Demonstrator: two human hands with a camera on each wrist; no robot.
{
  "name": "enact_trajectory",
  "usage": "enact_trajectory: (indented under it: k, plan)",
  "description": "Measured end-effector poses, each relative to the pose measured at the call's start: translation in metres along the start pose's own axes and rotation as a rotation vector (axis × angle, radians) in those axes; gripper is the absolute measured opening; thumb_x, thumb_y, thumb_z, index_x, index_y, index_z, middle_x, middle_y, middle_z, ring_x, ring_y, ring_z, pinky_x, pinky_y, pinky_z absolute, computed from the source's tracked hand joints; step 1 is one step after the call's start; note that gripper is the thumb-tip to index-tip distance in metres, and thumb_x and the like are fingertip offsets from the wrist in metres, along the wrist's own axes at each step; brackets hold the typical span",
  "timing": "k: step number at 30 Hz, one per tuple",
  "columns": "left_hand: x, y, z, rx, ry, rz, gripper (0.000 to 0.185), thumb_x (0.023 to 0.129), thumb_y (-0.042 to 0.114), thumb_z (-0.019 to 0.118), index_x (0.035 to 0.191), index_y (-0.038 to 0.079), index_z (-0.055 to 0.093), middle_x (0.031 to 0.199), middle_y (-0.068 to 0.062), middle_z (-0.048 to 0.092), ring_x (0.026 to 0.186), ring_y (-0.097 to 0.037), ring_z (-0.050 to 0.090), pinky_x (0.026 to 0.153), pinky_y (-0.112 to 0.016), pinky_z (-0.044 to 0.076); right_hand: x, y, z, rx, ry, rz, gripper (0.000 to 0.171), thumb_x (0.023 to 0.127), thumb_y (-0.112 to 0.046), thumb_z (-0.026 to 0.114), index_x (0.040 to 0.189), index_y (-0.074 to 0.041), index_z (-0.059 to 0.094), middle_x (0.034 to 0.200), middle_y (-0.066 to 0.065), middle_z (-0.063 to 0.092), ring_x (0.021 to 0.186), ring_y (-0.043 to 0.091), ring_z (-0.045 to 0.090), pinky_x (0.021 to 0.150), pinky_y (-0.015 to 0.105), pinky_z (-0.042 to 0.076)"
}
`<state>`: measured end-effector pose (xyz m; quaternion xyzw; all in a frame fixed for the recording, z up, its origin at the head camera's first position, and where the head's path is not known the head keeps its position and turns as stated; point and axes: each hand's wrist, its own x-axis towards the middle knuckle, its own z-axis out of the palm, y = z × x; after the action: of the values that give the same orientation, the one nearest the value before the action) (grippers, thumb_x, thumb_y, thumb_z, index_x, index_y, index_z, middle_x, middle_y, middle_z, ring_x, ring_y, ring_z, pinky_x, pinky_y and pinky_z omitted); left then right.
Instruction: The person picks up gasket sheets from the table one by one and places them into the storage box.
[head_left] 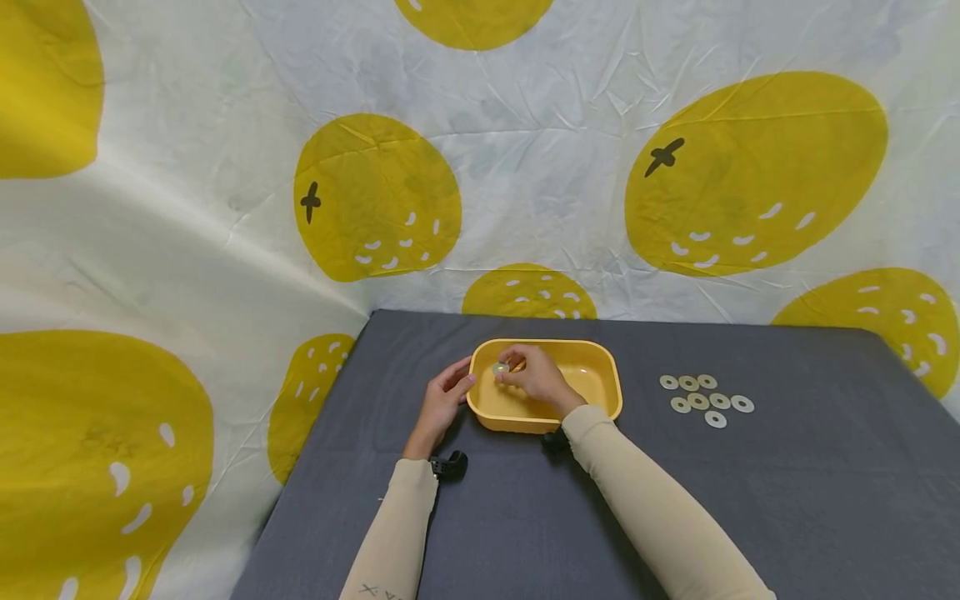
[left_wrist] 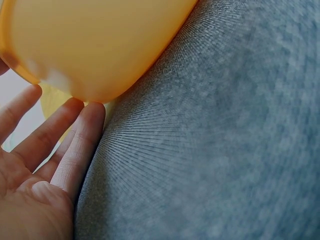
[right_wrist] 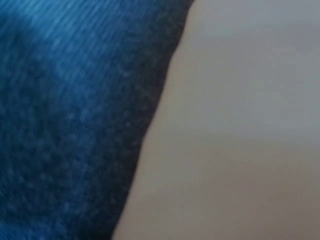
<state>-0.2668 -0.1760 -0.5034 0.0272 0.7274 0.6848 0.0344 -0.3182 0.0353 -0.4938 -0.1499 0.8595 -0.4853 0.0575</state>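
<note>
A white backdrop [head_left: 225, 250] printed with big yellow fruit hangs behind a table under dark grey cloth [head_left: 750, 517]. On it sits a yellow plastic tub [head_left: 600, 379]. Right of the tub lies a cluster of pale washers [head_left: 705, 398]. The right hand [head_left: 536, 379] pinches one washer [head_left: 500, 367] over the tub's left end. The left hand [head_left: 444, 402], fingers straight, touches the tub's left wall.

You see a yellow-orange tub [head_left: 600, 371] on a bench [head_left: 787, 500] covered in dark grey, finely ribbed cloth. The washers [head_left: 705, 396] beside it are pale, off-white to silvery; the one in your right hand [head_left: 536, 379] looks the same, though it's tiny. Your sleeves [head_left: 652, 508] are beige. The backdrop [head_left: 225, 167] is white, patterned with big mustard-yellow fruit shapes bearing white flecks and dark crosses.
</note>
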Motion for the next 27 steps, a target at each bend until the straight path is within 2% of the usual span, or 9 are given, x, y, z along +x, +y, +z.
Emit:
enact_trajectory:
  k: [4, 11, 18, 27]
  plan:
    - [0.001, 0.001, 0.000, -0.013, -0.010, -0.001, 0.046, 0.102, 0.016, 0.063, 0.148, 0.010, 0.056, 0.141, -0.021, 0.062, 0.125, -0.035, 0.063, 0.085, -0.025, 0.059, 0.000, 0.001, 0.000, -0.049, -0.002, 0.013, 0.028, 0.089, -0.019, 0.082, 0.115, -0.011, 0.074, 0.107, 0.010, 0.072, 0.097, 0.025, 0.064, 0.084, 0.039, 0.053]
    - [0.003, -0.003, 0.000, -0.021, -0.006, 0.005, 0.046, 0.102, 0.015, 0.064, 0.147, 0.009, 0.056, 0.140, -0.023, 0.062, 0.126, -0.041, 0.062, 0.083, -0.025, 0.059, 0.001, 0.003, 0.001, -0.065, 0.024, 0.035, 0.031, 0.089, -0.020, 0.081, 0.116, -0.010, 0.074, 0.107, 0.011, 0.070, 0.093, 0.026, 0.063, 0.081, 0.037, 0.052]
    - [0.015, -0.023, -0.002, -0.016, -0.007, 0.001, 0.047, 0.103, 0.016, 0.062, 0.149, 0.010, 0.054, 0.142, -0.023, 0.061, 0.127, -0.041, 0.061, 0.083, -0.026, 0.059, 0.000, 0.001, -0.001, -0.059, 0.032, 0.036, 0.029, 0.092, -0.020, 0.078, 0.119, -0.009, 0.073, 0.105, 0.010, 0.071, 0.091, 0.025, 0.063, 0.078, 0.034, 0.051]
    - [0.015, -0.030, -0.001, 0.001, 0.040, 0.028, 0.046, 0.101, 0.026, 0.066, 0.146, 0.018, 0.059, 0.141, -0.017, 0.063, 0.126, -0.036, 0.063, 0.082, -0.022, 0.058, -0.005, -0.002, -0.010, -0.043, 0.053, -0.029, 0.028, 0.094, -0.020, 0.076, 0.120, -0.009, 0.072, 0.105, 0.010, 0.072, 0.090, 0.025, 0.064, 0.079, 0.036, 0.052]
